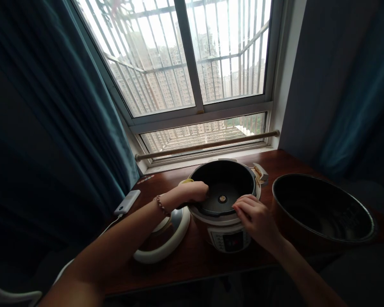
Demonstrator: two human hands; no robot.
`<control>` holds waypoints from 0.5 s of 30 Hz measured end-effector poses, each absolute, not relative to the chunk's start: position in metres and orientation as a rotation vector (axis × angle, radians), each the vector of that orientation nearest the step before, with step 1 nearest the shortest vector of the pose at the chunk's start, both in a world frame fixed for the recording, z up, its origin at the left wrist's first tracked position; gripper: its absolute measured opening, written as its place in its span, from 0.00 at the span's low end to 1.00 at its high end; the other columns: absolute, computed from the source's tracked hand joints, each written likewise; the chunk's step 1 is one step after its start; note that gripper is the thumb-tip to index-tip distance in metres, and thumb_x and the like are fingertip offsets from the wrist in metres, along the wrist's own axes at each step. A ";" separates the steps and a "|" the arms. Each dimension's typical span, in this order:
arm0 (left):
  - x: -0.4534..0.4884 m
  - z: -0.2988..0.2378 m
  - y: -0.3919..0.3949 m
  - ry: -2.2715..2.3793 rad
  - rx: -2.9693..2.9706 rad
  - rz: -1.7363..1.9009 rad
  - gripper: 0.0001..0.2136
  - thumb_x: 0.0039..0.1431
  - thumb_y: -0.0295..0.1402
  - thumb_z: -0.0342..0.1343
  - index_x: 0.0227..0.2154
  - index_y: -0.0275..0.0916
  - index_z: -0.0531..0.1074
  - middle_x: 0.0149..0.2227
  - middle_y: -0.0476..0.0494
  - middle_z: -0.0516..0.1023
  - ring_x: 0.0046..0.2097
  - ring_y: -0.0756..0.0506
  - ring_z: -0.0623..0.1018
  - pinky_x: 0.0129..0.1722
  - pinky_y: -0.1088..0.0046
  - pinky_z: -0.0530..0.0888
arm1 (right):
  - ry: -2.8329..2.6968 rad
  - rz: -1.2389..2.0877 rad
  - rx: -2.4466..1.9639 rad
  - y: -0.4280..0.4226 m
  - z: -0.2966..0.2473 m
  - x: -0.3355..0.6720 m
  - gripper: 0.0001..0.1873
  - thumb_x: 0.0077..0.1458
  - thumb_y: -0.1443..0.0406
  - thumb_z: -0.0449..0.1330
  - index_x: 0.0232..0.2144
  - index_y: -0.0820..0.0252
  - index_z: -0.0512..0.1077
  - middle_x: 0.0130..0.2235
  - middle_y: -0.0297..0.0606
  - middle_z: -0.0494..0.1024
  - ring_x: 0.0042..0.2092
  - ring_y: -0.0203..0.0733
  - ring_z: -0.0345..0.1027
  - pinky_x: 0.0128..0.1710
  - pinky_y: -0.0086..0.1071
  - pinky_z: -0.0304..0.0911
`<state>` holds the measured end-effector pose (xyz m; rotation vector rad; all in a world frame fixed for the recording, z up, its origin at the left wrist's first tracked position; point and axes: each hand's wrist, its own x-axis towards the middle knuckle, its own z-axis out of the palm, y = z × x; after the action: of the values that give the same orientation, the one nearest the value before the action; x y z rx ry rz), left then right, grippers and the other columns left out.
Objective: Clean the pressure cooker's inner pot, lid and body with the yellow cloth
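Note:
A white electric pressure cooker (229, 238) stands open on the wooden table (195, 260) under the window, its dark empty well facing up. My left hand (195, 191) reaches over the cooker's left rim with the fingers curled down inside; what they hold, if anything, is hidden. My right hand (254, 215) rests on the cooker's front right rim, fingers bent and close together. The cooker's lid (166, 241) lies on the table to the left, under my left forearm. The dark metal inner pot (323, 213) sits on the table to the right.
A white phone or power bank (127, 202) with a cable lies at the table's left end. A wooden rod (208, 145) runs along the windowsill. Teal curtains (51, 128) hang on both sides. A yellow object (186, 181) peeks out behind my left hand.

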<state>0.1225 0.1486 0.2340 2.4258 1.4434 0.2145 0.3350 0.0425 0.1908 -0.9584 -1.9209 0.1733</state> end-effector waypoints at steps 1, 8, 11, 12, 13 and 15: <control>0.125 0.239 0.143 1.433 2.436 0.087 0.11 0.45 0.32 0.60 0.13 0.37 0.68 0.13 0.51 0.65 0.19 0.52 0.65 0.26 0.73 0.67 | -1.944 0.209 -1.000 0.044 0.197 0.336 0.12 0.58 0.67 0.50 0.27 0.58 0.72 0.30 0.38 0.74 0.37 0.40 0.67 0.38 0.34 0.64; 0.146 0.252 0.108 1.443 2.456 -0.118 0.16 0.56 0.37 0.45 0.19 0.37 0.71 0.19 0.45 0.71 0.21 0.49 0.67 0.24 0.73 0.64 | -2.097 0.710 -1.138 0.091 0.242 0.312 0.13 0.55 0.67 0.51 0.24 0.61 0.73 0.25 0.35 0.74 0.29 0.36 0.65 0.29 0.28 0.57; 0.154 0.261 0.088 1.311 2.474 0.086 0.14 0.57 0.33 0.43 0.26 0.38 0.74 0.26 0.44 0.75 0.24 0.48 0.70 0.25 0.73 0.65 | -2.009 1.221 -1.246 0.117 0.249 0.288 0.15 0.55 0.65 0.52 0.19 0.63 0.69 0.19 0.33 0.68 0.22 0.32 0.60 0.23 0.26 0.53; 0.154 0.266 0.080 1.294 2.468 0.163 0.15 0.57 0.33 0.42 0.28 0.39 0.74 0.28 0.44 0.76 0.27 0.48 0.71 0.27 0.74 0.66 | -1.940 1.429 -1.255 0.122 0.249 0.280 0.17 0.56 0.63 0.52 0.18 0.63 0.67 0.17 0.32 0.66 0.20 0.31 0.57 0.21 0.26 0.51; 0.153 0.271 0.072 1.302 2.445 0.226 0.16 0.59 0.34 0.40 0.28 0.39 0.74 0.29 0.45 0.76 0.28 0.48 0.72 0.28 0.74 0.66 | -1.879 1.622 -1.236 0.126 0.248 0.273 0.19 0.56 0.59 0.51 0.18 0.62 0.66 0.16 0.31 0.64 0.18 0.31 0.55 0.19 0.25 0.50; 0.144 0.279 0.056 1.343 2.352 0.361 0.18 0.60 0.37 0.39 0.28 0.40 0.74 0.28 0.47 0.76 0.30 0.48 0.73 0.30 0.74 0.68 | -1.836 1.914 -1.155 0.128 0.244 0.262 0.22 0.56 0.53 0.51 0.18 0.62 0.65 0.15 0.30 0.62 0.17 0.30 0.54 0.18 0.25 0.49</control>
<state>0.1443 0.0559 0.2792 2.3516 1.3430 0.3612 0.2620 0.1278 0.2438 -1.1554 -1.8355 1.9141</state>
